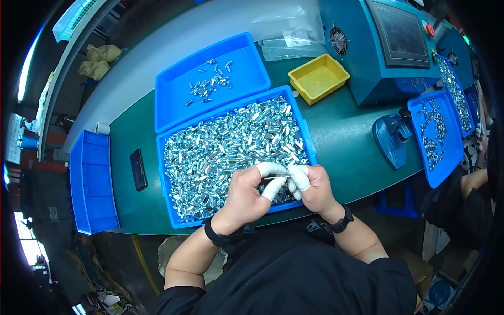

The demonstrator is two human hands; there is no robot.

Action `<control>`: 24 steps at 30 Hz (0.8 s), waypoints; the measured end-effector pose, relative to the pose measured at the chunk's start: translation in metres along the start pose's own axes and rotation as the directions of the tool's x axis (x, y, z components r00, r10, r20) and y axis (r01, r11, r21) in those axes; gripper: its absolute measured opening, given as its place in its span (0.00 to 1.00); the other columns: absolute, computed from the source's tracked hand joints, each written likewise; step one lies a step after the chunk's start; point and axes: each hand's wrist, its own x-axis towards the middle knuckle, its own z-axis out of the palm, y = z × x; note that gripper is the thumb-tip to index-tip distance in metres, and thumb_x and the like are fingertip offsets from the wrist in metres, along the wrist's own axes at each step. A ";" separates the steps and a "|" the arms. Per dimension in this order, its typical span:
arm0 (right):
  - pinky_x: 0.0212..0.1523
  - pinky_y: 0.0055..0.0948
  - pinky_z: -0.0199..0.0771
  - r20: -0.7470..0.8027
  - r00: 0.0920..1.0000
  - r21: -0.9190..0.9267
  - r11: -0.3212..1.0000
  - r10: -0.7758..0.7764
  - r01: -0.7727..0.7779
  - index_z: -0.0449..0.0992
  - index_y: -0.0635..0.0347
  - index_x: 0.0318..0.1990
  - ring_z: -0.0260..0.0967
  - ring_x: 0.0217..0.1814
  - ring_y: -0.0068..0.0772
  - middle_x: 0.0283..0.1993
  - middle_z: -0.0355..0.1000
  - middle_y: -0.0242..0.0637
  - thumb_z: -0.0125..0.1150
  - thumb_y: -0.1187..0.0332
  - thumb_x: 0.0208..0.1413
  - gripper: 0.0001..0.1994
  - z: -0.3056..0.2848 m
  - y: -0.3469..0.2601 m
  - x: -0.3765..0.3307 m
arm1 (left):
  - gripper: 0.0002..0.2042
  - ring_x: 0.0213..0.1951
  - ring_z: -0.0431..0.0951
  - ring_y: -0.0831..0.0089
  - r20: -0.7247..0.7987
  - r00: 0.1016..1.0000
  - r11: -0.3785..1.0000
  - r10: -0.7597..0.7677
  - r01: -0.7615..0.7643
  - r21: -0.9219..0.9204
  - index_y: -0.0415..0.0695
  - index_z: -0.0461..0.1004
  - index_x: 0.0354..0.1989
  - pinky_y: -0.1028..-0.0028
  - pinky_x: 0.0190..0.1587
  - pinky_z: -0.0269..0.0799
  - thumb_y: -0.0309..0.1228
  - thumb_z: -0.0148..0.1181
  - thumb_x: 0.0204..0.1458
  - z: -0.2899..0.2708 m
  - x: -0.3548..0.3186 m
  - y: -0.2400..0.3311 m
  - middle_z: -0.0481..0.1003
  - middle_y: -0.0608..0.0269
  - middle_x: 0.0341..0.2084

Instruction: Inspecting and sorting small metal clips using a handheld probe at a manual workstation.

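Metal piece point(275, 177), probably light and slippery, is needing a mid-length hold; left hand point(245, 193) is pinching it, right hand point(315, 190) is resting curled, hold unclear.

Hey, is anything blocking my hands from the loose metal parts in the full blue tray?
Nothing visible is. Your left hand and right hand meet over the near right part of the full blue tray, with the loose metal parts uncovered just beyond them. Whether either hand holds one is too hidden to tell.
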 end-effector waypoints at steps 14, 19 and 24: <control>0.20 0.19 0.60 -0.099 0.994 0.053 0.997 -0.048 0.054 0.73 0.63 0.23 0.62 0.17 0.13 0.17 0.68 0.27 0.52 0.65 0.68 0.19 0.001 -0.006 -0.008 | 0.07 0.29 0.77 0.78 -0.346 0.923 0.986 -0.166 0.156 -0.056 0.38 0.76 0.41 0.79 0.32 0.71 0.28 0.57 0.60 -0.094 0.052 -0.025 0.77 0.66 0.27; 0.19 0.18 0.59 -0.103 0.994 0.079 0.997 -0.020 0.028 0.73 0.63 0.23 0.62 0.17 0.13 0.17 0.67 0.26 0.52 0.65 0.68 0.19 0.000 -0.006 -0.010 | 0.08 0.38 0.77 0.74 -0.372 0.926 0.986 -0.069 0.119 0.115 0.40 0.77 0.45 0.71 0.40 0.73 0.24 0.59 0.58 -0.098 0.053 -0.032 0.78 0.64 0.34; 0.19 0.17 0.59 -0.092 0.995 0.078 0.996 -0.030 0.037 0.74 0.62 0.24 0.61 0.18 0.12 0.18 0.68 0.26 0.52 0.64 0.68 0.19 -0.001 -0.002 -0.006 | 0.12 0.41 0.77 0.72 0.251 0.967 0.725 -0.032 -0.150 0.672 0.44 0.78 0.47 0.67 0.43 0.74 0.20 0.60 0.55 -0.068 0.027 -0.010 0.79 0.63 0.38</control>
